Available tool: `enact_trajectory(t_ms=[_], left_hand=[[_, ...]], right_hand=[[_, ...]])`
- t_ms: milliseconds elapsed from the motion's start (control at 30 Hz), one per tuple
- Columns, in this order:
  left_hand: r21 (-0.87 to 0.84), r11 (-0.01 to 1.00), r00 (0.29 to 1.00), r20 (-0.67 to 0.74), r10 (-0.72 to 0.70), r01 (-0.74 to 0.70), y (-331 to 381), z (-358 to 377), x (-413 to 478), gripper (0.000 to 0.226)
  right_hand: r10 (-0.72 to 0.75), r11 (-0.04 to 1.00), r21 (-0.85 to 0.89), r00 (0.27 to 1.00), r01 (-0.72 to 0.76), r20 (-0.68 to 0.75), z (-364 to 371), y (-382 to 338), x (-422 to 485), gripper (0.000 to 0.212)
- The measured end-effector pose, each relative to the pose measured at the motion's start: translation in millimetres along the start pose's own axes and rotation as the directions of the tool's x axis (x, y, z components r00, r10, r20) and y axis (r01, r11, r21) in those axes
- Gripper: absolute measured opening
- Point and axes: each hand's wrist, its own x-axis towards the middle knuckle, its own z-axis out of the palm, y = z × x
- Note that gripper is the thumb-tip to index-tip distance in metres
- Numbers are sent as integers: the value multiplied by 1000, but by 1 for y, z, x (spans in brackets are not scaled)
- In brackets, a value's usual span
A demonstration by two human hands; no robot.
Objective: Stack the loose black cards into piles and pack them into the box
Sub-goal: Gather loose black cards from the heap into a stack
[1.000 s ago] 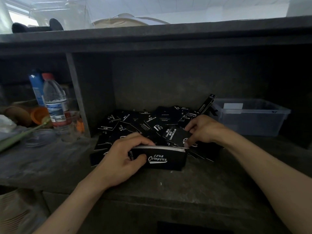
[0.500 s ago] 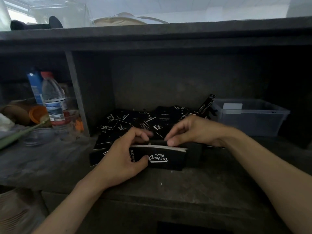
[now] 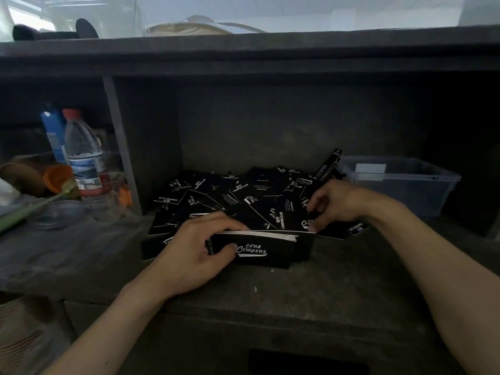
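You are gripping the stack (image 3: 266,246) of black cards in your left hand (image 3: 194,250). Your fingers are curling over its top edge and your thumb is pressing on the front face, just beside the white "Club Camping" lettering. The stack is standing on its long edge near the middle of the bench (image 3: 297,290), a little back from the front edge, with the white card edges showing along its top.

Your right hand (image 3: 336,204) is hovering low at the stack's right end. Its fingers are curling down onto the loose black cards (image 3: 230,190) there, and the thumb tip is lying against the stack's upper right corner. I cannot tell whether you are actually pinching a card between them.

The loose black cards are lying in a scattered, overlapping heap directly behind the stack, spreading back toward the bench's rear wall and left as far as the divider (image 3: 121,147). A few are poking out beside the stack on both sides. One tilted card (image 3: 330,163) is sticking up at the heap's back right.

The box (image 3: 400,185), clear plastic and open, is sitting toward the right rear of the bench, just beside the heap and behind your right wrist.

Left of the divider, a water bottle (image 3: 84,155) with a red cap is standing in front of a blue carton (image 3: 52,131), with an orange cup (image 3: 58,177) just beside them.
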Motion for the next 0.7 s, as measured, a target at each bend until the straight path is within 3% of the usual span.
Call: enact_trajectory(t_ms=[67, 133, 200, 300, 433, 467, 533, 633, 700], left_hand=[[-8, 1000, 1000, -2, 11, -11, 0, 0, 1, 31], [-16, 1000, 1000, -6, 24, -24, 0, 1, 1, 30], [-20, 999, 999, -20, 31, -31, -1, 1, 1, 30], [-2, 1000, 999, -25, 24, -24, -5, 2, 1, 32], [-45, 997, 997, -37, -63, 62, -1, 1, 1, 58], [-60, 995, 996, -37, -84, 82, 0, 1, 1, 62], [-54, 996, 996, -38, -79, 77, 2, 0, 0, 59], [-5, 1000, 999, -36, -10, 9, 3, 1, 0, 41], [23, 1000, 999, -31, 9, -8, 2, 1, 1, 34]], right_hand=[[2, 1000, -28, 1000, -2, 11, -2, 1, -1, 37], [-37, 998, 56, 999, 39, -39, -8, 5, -4, 21], [-110, 959, 249, 989, 131, -98, -19, 7, -10, 13], [-246, 822, 521, 968, 231, -41, -24, -4, -21, 21], [-373, 833, 501, 907, 235, 195, -1, -30, -24, 18], [-374, 822, 523, 905, 223, 202, 3, -33, -22, 18], [-304, 806, 551, 950, 213, 77, 8, -34, -15, 17], [-141, 937, 286, 967, 199, -212, 19, -25, 0, 25], [-94, 991, 81, 982, 109, -163, 28, -24, 2, 42]])
